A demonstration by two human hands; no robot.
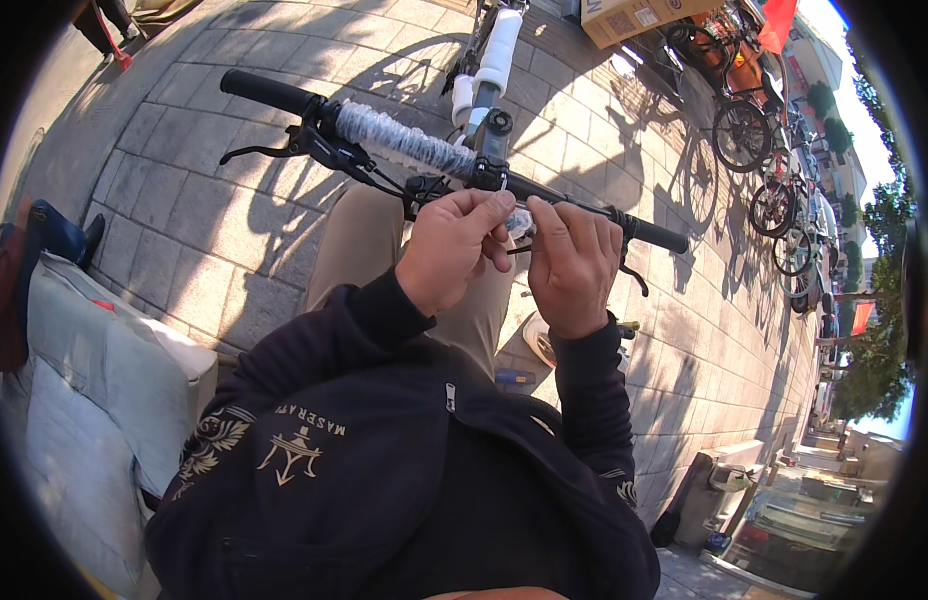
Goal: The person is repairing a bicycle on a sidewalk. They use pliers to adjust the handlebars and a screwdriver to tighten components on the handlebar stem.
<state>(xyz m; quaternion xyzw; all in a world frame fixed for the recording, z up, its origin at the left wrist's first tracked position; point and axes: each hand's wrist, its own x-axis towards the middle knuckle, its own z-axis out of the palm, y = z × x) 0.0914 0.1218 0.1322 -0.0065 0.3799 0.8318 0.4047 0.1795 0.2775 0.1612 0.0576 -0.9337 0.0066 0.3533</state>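
In front of me is a bicycle handlebar (554, 190) with black grips, its left part wrapped in clear plastic film (404, 138). My left hand (449, 250) is held just behind the stem (494, 140), thumb and forefinger pinched together on a small, thin, silvery piece that I cannot make out further. Close beside it, my right hand (579, 255) has its thumb and fingertips pressed together, and what they hold is hidden. A thin dark rod or cable (521, 250) shows between the hands. A black brake lever (259, 153) juts out below the left grip (269, 92).
White foam wraps a frame tube (498, 50) beyond the stem. Grey paving (199, 210) surrounds the bicycle. A cardboard box (639, 18) lies at the far right, near a row of parked bicycles (741, 135). A pale padded seat (104, 390) is at my left.
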